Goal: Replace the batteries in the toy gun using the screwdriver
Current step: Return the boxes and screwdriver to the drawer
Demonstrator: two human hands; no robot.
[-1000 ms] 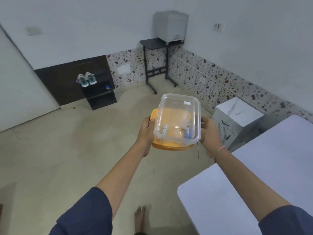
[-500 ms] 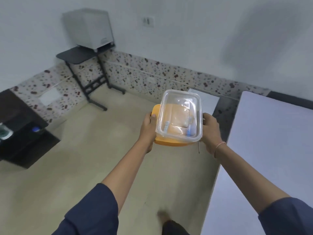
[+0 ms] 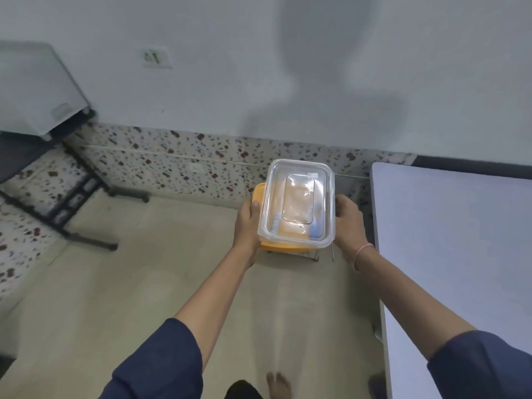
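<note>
Box (image 3: 298,180) looks light and slippery; left grip (image 3: 247,226) and right grip (image 3: 349,226) clamp its two sides, a good hold.

Soft, even indoor light, moderately bright, from behind the wearer. Broad diffuse shadow on the white wall (image 3: 331,82); floor (image 3: 115,283) evenly lit. Pale glare patches on the clear container (image 3: 298,203), contents hazy. Whole frame slightly soft; motion smear worst at left on the grey box (image 3: 37,90). Wide-angle bowing along the table (image 3: 431,254) edge.
</note>
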